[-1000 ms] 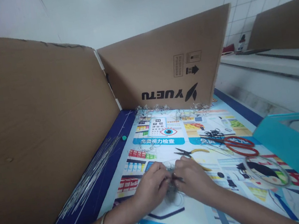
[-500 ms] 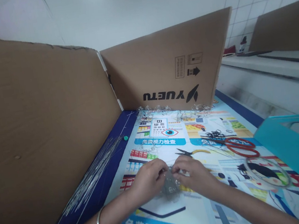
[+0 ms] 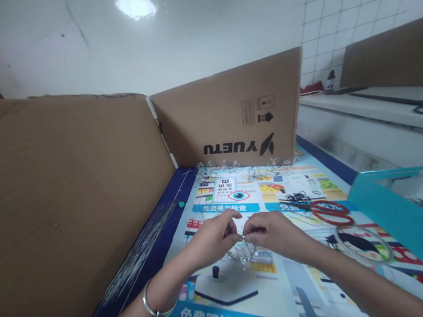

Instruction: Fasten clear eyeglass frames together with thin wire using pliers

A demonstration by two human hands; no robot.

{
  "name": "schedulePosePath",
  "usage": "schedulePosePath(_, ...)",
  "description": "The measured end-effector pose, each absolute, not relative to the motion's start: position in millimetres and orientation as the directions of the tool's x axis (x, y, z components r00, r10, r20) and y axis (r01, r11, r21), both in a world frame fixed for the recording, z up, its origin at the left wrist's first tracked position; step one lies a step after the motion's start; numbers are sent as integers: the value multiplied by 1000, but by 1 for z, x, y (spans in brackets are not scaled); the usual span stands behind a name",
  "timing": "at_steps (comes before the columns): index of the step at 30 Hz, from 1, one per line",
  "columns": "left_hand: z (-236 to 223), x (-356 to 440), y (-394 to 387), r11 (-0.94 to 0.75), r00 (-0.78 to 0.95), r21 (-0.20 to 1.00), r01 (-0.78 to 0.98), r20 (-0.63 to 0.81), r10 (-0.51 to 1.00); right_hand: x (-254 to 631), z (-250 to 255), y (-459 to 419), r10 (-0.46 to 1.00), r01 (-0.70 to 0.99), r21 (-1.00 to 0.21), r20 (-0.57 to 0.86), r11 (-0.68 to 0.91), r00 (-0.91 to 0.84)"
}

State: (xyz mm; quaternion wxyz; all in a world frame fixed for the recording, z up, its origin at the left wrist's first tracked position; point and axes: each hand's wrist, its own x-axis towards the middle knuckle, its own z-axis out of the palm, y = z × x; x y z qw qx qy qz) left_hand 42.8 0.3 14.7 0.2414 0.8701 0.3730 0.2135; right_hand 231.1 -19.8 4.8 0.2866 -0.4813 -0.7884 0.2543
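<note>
A small piece of bent wire with clear beads (image 3: 243, 252) hangs between my two hands, low over the printed sheet. My left hand (image 3: 216, 237) grips its upper edge at the thumb, while the forefinger arches above, apart from it. From the other side, my right hand (image 3: 272, 231) pinches the same piece between thumb and fingertips. Exactly where the fingers meet the wire is too small to make out. Red-handled scissors (image 3: 330, 212) lie right of my right hand, beside a heap of black loops (image 3: 299, 197).
Cardboard panels (image 3: 228, 113) stand at the back and left. Straight wires (image 3: 141, 256) lie along the left edge near a green bit (image 3: 181, 204). Beaded wire pieces (image 3: 220, 166) line the back. At right are a wire coil (image 3: 363, 245) and a teal box (image 3: 408, 229).
The view has tilted upward. My hands have shifted their hold on the beaded wire, and my left forefinger has lifted away. The yellow-handled pliers, seen earlier behind my hands, no longer show.
</note>
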Motion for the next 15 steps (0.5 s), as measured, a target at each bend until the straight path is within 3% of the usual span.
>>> schedulePosePath(8,24,64,-9,-691,661,451,565,255,706,238,6,-28,927,672,-640,288,373,-240)
schedulePosePath(15,16,65,-11,-738,619,501,451,420,663,251,12,-35,900,542,-719,345,435,-266)
